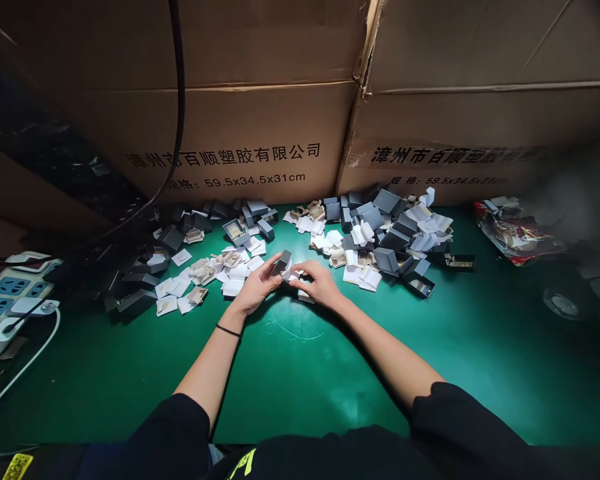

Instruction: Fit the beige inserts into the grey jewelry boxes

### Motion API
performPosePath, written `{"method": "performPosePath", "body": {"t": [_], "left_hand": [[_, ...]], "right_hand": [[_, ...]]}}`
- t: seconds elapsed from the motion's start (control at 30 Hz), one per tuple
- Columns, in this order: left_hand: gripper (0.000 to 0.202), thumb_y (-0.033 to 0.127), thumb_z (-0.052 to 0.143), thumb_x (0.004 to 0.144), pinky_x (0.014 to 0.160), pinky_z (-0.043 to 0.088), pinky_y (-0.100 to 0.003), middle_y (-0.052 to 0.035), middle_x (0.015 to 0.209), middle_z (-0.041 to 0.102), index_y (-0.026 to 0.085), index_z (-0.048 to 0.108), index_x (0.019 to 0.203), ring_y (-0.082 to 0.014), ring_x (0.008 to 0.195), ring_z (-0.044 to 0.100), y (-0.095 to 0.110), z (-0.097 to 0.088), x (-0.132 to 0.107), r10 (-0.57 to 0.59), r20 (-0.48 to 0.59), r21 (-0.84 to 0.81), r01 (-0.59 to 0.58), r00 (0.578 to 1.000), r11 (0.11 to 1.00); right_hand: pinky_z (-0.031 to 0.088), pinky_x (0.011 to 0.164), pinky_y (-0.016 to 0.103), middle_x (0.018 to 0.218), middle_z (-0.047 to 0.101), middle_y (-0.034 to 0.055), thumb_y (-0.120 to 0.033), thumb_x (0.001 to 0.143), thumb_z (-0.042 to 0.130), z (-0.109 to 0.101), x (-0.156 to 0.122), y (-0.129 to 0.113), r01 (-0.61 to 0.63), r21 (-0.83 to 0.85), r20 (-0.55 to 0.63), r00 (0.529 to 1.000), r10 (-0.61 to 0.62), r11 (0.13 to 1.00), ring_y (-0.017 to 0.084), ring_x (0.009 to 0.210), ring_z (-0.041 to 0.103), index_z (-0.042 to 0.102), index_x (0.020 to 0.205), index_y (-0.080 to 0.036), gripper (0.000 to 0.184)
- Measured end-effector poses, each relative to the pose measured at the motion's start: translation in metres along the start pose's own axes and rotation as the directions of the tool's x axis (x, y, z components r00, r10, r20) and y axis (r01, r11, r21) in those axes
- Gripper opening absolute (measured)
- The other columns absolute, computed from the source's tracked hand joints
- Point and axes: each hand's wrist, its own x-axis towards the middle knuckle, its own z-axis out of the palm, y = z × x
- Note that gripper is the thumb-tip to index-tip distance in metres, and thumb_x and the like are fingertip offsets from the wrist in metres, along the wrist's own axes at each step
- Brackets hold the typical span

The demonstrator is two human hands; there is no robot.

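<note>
Near the middle of the green table, my left hand [257, 288] is closed round a small dark grey box [282, 262], held tilted between thumb and fingers. My right hand [321, 284] pinches a white folded paper piece [291, 274] right at the box's side. Whether the paper is partly inside the box cannot be made out. Another white piece [306, 297] lies beneath the right hand. Left of my hands is a spread of white and beige folded inserts [205, 270]. To the right sits a heap of dark grey boxes [386, 259] mixed with white papers.
Large cardboard cartons [250, 127] stand along the back of the table [300, 380]. A black cable [180, 100] hangs down at the left. At the left edge lies a power strip [5, 303] with plugs. A shiny plastic bag [517, 233] rests at the right.
</note>
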Motion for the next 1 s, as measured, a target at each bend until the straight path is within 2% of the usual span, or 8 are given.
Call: {"method": "performPosePath", "body": {"t": [0.07,0.2,0.37,0.6,0.8,1.0], "left_hand": [[0.075,0.038,0.075,0.075,0.109,0.038,-0.045,-0.0121,0.148,0.043,0.024,0.045,0.142,-0.0313,0.133,0.043,0.001,0.000,0.000,-0.006,0.006,0.007,0.006,1.000,1.000],[0.075,0.037,0.075,0.075,0.110,0.036,-0.047,-0.0123,0.149,0.042,0.024,0.045,0.142,-0.0315,0.134,0.042,0.001,-0.001,-0.001,-0.024,0.007,-0.001,0.024,1.000,1.000],[0.073,0.037,0.076,0.074,0.111,0.034,-0.047,-0.0127,0.149,0.041,0.023,0.048,0.141,-0.0313,0.136,0.039,0.000,-0.003,-0.001,-0.031,0.015,0.023,0.030,0.999,0.999],[0.072,0.037,0.076,0.074,0.109,0.036,-0.045,-0.0125,0.145,0.047,0.023,0.050,0.139,-0.0298,0.131,0.044,-0.004,-0.004,0.001,-0.002,0.035,0.032,0.001,0.999,1.000],[0.071,0.037,0.074,0.076,0.107,0.037,-0.044,-0.0138,0.139,0.052,0.020,0.048,0.140,-0.0292,0.125,0.049,-0.004,-0.005,0.001,0.018,0.089,0.047,-0.022,0.996,0.999],[0.069,0.039,0.072,0.077,0.104,0.040,-0.042,-0.0137,0.130,0.057,0.020,0.047,0.139,-0.0285,0.122,0.051,-0.005,-0.010,0.002,0.048,0.131,0.122,-0.064,0.990,0.990]], "right_hand": [[0.046,0.084,0.038,0.094,0.066,0.0066,-0.045,0.086,0.062,-0.003,0.000,0.003,0.070,-0.028,0.044,0.997,-0.069,0.997,0.022,0.091,0.057,0.069,0.097,-0.023,0.026],[0.045,0.089,0.039,0.098,0.064,0.0078,-0.043,0.090,0.057,-0.008,0.000,0.003,0.129,-0.050,0.122,0.985,-0.122,0.990,0.022,0.096,0.055,0.069,0.099,-0.023,0.025],[0.045,0.093,0.040,0.103,0.063,0.0076,-0.044,0.092,0.053,-0.013,0.002,-0.002,0.146,-0.049,0.217,0.967,-0.132,0.988,0.022,0.100,0.055,0.067,0.096,-0.023,0.026],[0.044,0.096,0.041,0.109,0.060,0.0080,-0.044,0.093,0.051,-0.016,0.005,-0.001,0.150,-0.049,0.307,0.943,-0.128,0.987,0.022,0.104,0.054,0.067,0.093,-0.022,0.027],[0.044,0.097,0.040,0.112,0.058,0.0088,-0.041,0.091,0.056,-0.015,0.003,-0.001,0.159,-0.040,0.287,0.948,-0.141,0.987,0.022,0.106,0.054,0.069,0.091,-0.021,0.024],[0.047,0.090,0.040,0.103,0.061,0.0077,-0.046,0.083,0.066,-0.010,-0.003,0.004,0.176,-0.059,0.165,0.972,-0.164,0.983,0.023,0.099,0.056,0.070,0.095,-0.024,0.025]]}}
